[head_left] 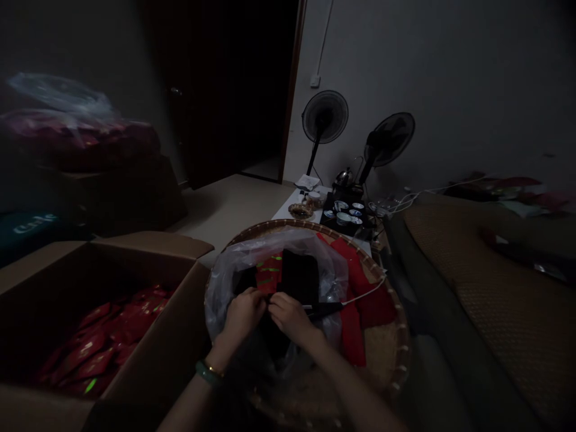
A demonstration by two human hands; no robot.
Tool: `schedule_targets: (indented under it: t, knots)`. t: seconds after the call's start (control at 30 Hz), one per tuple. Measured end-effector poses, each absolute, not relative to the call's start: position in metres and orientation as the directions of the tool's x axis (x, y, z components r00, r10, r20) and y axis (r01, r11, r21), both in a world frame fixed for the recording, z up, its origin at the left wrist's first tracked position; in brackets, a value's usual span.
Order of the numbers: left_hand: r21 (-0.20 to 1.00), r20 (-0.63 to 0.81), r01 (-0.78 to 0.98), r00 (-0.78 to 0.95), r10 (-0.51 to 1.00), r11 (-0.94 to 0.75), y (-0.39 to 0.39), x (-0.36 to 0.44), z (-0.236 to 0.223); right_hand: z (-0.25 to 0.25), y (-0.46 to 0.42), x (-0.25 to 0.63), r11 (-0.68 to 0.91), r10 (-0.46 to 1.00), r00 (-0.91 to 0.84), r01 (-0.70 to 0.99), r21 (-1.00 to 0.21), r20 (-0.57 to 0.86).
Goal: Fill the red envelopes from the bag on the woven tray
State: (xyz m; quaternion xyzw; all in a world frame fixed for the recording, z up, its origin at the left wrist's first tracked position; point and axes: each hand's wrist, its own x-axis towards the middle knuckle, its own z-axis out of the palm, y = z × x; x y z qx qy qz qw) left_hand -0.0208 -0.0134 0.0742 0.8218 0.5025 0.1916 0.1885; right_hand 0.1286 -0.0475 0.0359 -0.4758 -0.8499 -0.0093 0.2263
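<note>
My left hand (246, 312) and my right hand (290, 315) meet over a round woven bamboo tray (382, 354). The fingers of both are pinched together, tip to tip, on something small and dark that I cannot make out. Just beyond them, black pieces (300, 276) and a red piece with shiny marks (269, 271) lie within a clear plastic bag (220, 294). Beside my right hand is a pen-like tool with a black handle (327, 308), a metal end and a pale cord. Red cloth-like pieces (353, 327) rest on the tray's right side.
At left stands an open cardboard box (168, 336) holding many red packets (108, 336). Beyond the tray is a low table with a black tea tray (330, 223) and several cups. Two fans (324, 117) stand by the wall. A woven mat (486, 288) lies at right.
</note>
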Motion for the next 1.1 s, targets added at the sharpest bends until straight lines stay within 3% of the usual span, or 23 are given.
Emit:
schedule_targets:
  t: [0.17,0.3,0.37,0.43,0.57,0.67,0.87,1.1]
  knots:
    - [0.455,0.115,0.804,0.372,0.921,-0.382,-0.01,-0.022,0.076,0.031,-0.048,0.125,0.595,0.761,-0.434,0.764,-0.25,0.482]
    - [0.558,0.092,0.76,0.344,0.935,-0.334,-0.005,-0.024,0.069,0.031,-0.049,0.129,0.631,0.745,-0.385,0.672,-0.387,0.545]
    - [0.603,0.087,0.731,0.339,0.937,-0.321,-0.003,-0.025,0.067,0.031,-0.043,0.141,0.552,0.796,-0.255,0.679,-0.484,0.55]
    - [0.608,0.078,0.727,0.346,0.935,-0.32,-0.001,-0.025,0.065,0.029,-0.033,0.158,0.375,0.869,-0.076,0.746,-0.55,0.489]
    - [0.587,0.074,0.736,0.367,0.927,-0.338,-0.001,-0.025,0.065,0.021,-0.008,0.19,0.016,0.99,0.042,0.915,-0.404,0.132]
    - [0.599,0.081,0.724,0.368,0.926,-0.341,-0.001,-0.024,0.063,0.014,0.004,0.197,-0.065,0.998,0.057,0.964,-0.258,-0.038]
    - [0.61,0.102,0.704,0.385,0.917,-0.363,0.0,-0.024,0.061,0.008,0.01,0.191,-0.046,0.998,0.052,0.985,-0.168,0.033]
    - [0.619,0.099,0.696,0.391,0.915,-0.365,0.0,-0.026,0.066,0.006,0.012,0.202,-0.013,0.994,0.039,0.972,-0.234,0.103]
